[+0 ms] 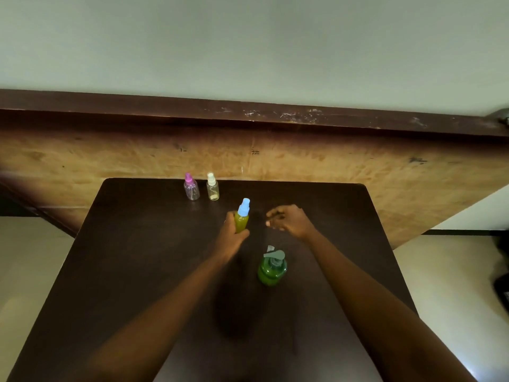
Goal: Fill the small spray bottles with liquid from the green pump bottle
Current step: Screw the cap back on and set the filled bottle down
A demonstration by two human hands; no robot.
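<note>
My left hand (232, 235) grips a small spray bottle with a blue cap (242, 216), upright and full of yellow-green liquid, near the middle of the dark table (137, 271). To the right of it my right hand (287, 217) hovers with loosely curled fingers and holds nothing. The green pump bottle (272, 267) stands on the table below my right hand, its grey pump head on. A clear spray bottle with a pink cap (191, 188) and a clear one with a white cap (212, 187) stand side by side at the table's far edge.
A wooden panel (303, 158) with a dark top rail rises just behind the table. Pale floor shows on both sides. A dark object (501, 288) lies at the right edge of the view.
</note>
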